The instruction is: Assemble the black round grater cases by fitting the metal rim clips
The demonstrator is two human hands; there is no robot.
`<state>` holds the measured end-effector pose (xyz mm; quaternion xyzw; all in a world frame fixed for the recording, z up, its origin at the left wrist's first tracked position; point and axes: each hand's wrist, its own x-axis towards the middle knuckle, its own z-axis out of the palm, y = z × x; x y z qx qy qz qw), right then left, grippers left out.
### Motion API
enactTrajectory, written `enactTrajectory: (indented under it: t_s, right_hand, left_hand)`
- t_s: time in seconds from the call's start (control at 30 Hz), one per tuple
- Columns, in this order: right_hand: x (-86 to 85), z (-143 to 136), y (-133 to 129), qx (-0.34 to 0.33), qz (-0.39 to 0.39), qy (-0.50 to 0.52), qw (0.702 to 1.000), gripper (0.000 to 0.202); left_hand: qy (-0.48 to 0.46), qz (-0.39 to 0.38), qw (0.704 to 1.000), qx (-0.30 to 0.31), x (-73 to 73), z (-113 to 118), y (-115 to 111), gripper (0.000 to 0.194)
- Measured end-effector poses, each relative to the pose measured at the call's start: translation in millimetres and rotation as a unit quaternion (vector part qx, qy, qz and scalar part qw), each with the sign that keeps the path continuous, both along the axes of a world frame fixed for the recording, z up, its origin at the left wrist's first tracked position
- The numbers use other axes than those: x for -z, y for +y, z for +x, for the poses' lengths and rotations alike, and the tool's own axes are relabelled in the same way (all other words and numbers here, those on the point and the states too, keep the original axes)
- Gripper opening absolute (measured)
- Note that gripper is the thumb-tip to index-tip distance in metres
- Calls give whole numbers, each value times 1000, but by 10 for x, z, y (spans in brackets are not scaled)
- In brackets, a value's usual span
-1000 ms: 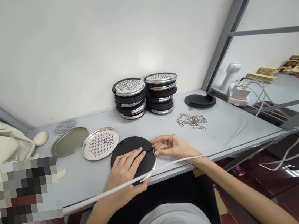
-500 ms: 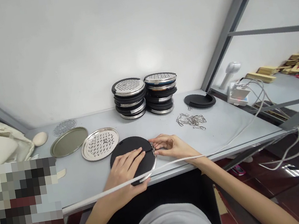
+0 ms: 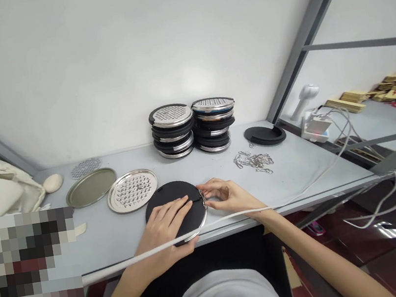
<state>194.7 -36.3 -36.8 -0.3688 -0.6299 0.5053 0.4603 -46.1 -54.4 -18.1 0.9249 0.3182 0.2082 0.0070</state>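
Note:
A round black grater case with a silvery rim lies at the table's front edge, partly covered by my left hand. The fingers of that hand press on its top, while the thumb reaches around the near edge. At the right edge of the case, my right hand pinches a small metal wire clip between thumb and fingers. The clip touches the rim; its exact seating is too small to tell. Left of the case rests a silver grater disc, teeth showing.
Two stacks of black-and-silver graters stand against the wall. Loose metal clips lie in a pile on the right, near a black ring-shaped tray. An olive round plate sits left. A white cable crosses in front of my wrists.
Both hands stay at the case. My right fingertips have shifted very slightly at the clip; everything else on the table is in place.

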Motion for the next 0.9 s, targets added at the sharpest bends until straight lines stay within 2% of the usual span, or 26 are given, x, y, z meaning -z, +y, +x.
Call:
enactTrajectory:
  t_s: [0.23, 0.43, 0.9]
  right_hand:
    - [26, -2, 13, 0, 5, 5, 1000, 42]
    - [36, 3, 30, 3, -20, -5, 1000, 45]
    - [-18, 12, -4, -13, -54, -23, 998, 48]
  left_hand:
    - [3, -4, 1000, -1, 20, -14, 7, 59]
    - [9, -3, 1000, -3, 31, -10, 22, 59]
    - [8, 1, 1000, -7, 48, -4, 30, 59]
